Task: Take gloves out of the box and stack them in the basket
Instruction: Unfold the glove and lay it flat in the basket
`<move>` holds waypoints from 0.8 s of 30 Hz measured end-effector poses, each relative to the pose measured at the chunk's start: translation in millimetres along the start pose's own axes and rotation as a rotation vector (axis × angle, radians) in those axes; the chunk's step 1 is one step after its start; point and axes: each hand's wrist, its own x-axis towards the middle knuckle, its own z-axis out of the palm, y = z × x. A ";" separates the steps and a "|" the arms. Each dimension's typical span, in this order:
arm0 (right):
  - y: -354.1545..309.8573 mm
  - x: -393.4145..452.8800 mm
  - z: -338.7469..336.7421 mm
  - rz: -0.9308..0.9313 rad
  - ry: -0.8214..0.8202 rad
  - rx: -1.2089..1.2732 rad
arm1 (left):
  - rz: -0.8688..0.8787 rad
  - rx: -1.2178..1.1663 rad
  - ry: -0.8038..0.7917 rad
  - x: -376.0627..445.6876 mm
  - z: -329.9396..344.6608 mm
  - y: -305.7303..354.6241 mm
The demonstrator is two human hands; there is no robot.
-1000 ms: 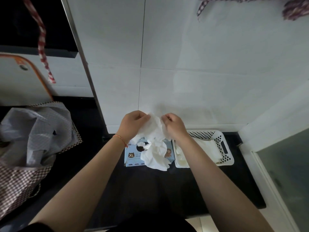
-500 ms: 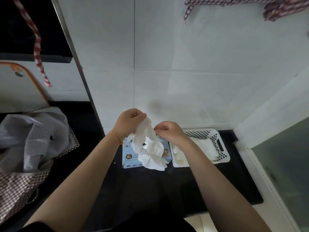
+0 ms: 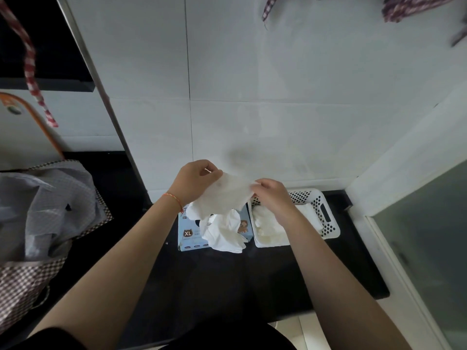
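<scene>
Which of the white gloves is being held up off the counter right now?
The glove stretched between the left hand and right hand, above the blue box. The other gloves lie loose in the white basket.

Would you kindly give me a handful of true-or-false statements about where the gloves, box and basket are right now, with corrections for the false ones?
1. Both the left hand and the right hand grip the white glove. True.
2. The glove box stands on the far side of the basket from the left hand. False: it sits beside the basket, on the left hand's side.
3. The basket holds no gloves. False: pale gloves in the basket already lie there.
4. The held glove hangs above the box. True.
5. The box shows an XL mark. True.
</scene>
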 end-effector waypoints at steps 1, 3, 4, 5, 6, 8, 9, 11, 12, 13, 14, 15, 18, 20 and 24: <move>1.2 1.2 -5.4 0.018 0.036 0.067 | 0.001 -0.005 -0.023 0.2 3.8 -0.6; 1.2 3.0 -17.3 0.012 0.102 0.179 | 0.004 -0.017 -0.085 0.1 13.0 -1.3; -0.9 1.9 -24.0 -0.011 0.132 0.206 | 0.008 -0.005 -0.118 0.5 18.6 -1.8; -3.3 1.1 -30.4 -0.030 0.170 0.221 | 0.012 0.025 -0.152 1.0 25.2 -2.9; -4.6 1.0 -36.2 -0.049 0.207 0.230 | 0.014 0.057 -0.183 1.1 32.4 -3.8; -2.0 4.8 -48.5 -0.084 0.282 0.238 | 0.002 0.072 -0.231 2.7 51.1 -5.0; -2.0 6.7 -52.6 -0.098 0.316 0.232 | -0.017 0.044 -0.244 3.6 60.0 -5.7; 1.6 9.7 -60.2 -0.109 0.348 0.239 | -0.057 -0.021 -0.270 4.4 76.9 -4.8; 5.4 11.7 -63.3 -0.102 0.346 0.244 | -0.066 -0.041 -0.282 5.1 82.9 -4.8; 9.3 11.8 -68.8 -0.078 0.349 0.244 | -0.078 -0.060 -0.299 7.7 91.0 -4.9; 12.3 11.4 -73.4 -0.067 0.337 0.243 | -0.090 -0.076 -0.306 9.6 94.2 -5.2; 15.0 10.4 -76.9 -0.052 0.313 0.245 | -0.106 -0.091 -0.312 11.3 94.9 -5.7; 33.3 15.9 -89.0 0.010 0.233 0.230 | -0.148 -0.122 -0.328 23.0 96.9 -7.8; 54.0 28.6 -95.8 0.047 0.257 0.180 | -0.156 -0.062 -0.324 36.0 107.6 -8.4; 107.1 50.5 -94.0 0.096 0.263 -0.059 | -0.112 0.264 -0.374 52.7 143.4 -15.6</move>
